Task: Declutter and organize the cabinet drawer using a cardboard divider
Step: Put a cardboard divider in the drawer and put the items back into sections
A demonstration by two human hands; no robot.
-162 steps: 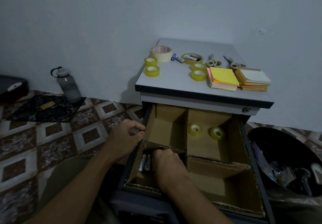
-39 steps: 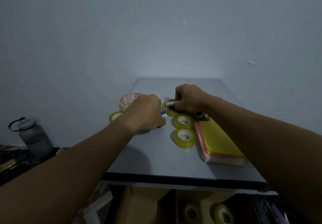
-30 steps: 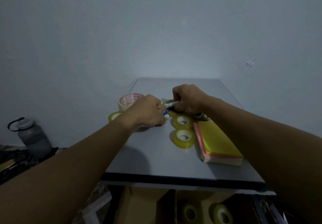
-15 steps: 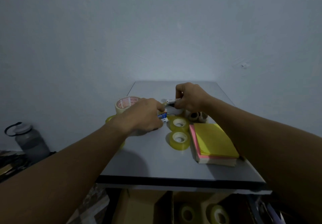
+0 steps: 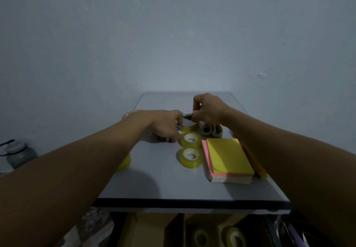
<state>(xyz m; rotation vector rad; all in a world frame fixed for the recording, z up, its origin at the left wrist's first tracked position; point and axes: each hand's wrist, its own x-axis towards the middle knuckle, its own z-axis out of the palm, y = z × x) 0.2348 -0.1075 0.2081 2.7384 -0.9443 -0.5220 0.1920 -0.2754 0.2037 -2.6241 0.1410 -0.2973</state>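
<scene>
Reaching to the far side of the cabinet top (image 5: 173,185), the right hand (image 5: 209,113) pinches a white battery (image 5: 187,113) while the left hand (image 5: 165,126) closes on another, evidently bound for the cardboard divider (image 5: 174,231) in the open drawer below.

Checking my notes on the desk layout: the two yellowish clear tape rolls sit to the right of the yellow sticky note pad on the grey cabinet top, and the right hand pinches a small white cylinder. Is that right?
Not quite. In the head view the two yellowish clear tape rolls sit to the left of the yellow sticky note pad, not the right, on the grey cabinet top. The right hand does pinch a small white cylinder.
</scene>
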